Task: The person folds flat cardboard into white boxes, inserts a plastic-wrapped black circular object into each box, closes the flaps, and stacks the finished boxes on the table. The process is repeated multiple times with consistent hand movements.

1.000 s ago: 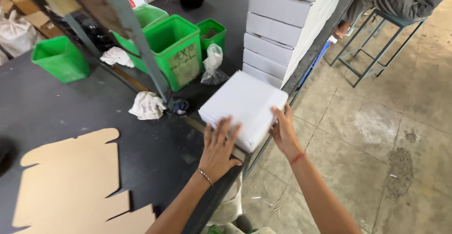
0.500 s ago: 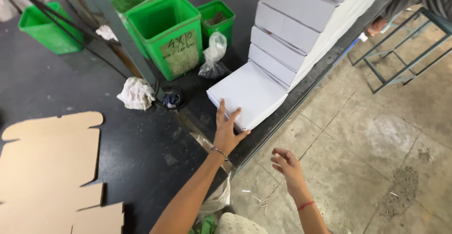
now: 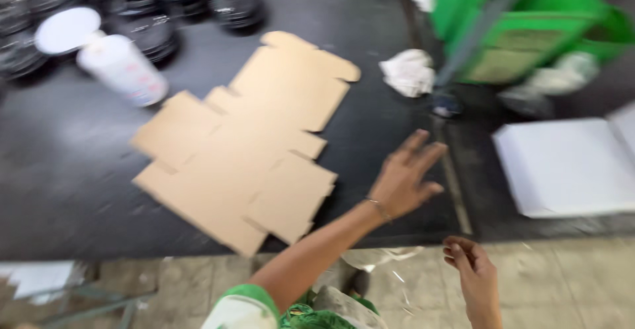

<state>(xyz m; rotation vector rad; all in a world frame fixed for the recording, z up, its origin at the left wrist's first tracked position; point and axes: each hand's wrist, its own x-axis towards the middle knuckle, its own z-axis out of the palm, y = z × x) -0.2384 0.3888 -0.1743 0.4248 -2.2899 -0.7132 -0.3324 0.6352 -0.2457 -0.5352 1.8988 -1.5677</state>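
Brown flat die-cut cardboard blank [image 3: 245, 147] on dark table [image 3: 79, 190]; left hand [image 3: 403, 180] spread, empty, just right of it; right hand [image 3: 473, 279] loosely curled, empty. Risk: careless grab creases a flap.

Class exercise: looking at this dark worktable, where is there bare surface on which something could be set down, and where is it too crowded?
Bare dark table lies left of the flat cardboard blank, below the white bottle. Another strip runs between the blank and the white box, where the open left hand hovers. Crowded: the dark round stacks top left, and the green bins with the crumpled rag top right.
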